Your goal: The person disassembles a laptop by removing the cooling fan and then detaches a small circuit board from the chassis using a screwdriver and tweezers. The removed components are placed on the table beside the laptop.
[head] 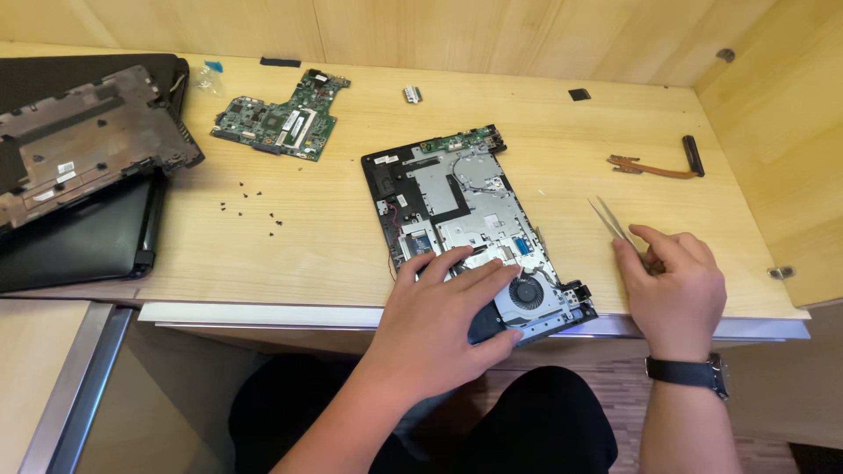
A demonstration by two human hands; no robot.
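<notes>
Opened laptop base (465,219), table centre: left hand (443,312) pressed flat on it beside fan (527,291). Right hand (672,281), 3 o'clock, pinching tweezers (612,219). Circuit board (281,118), 11 o'clock, already out; fan still fitted.

- An electronics repair bench: pale wooden surface (334,246) with wooden walls behind.
- An opened laptop chassis (474,219), a loose motherboard (281,118), scattered screws (250,206) and tweezers (610,219).
</notes>
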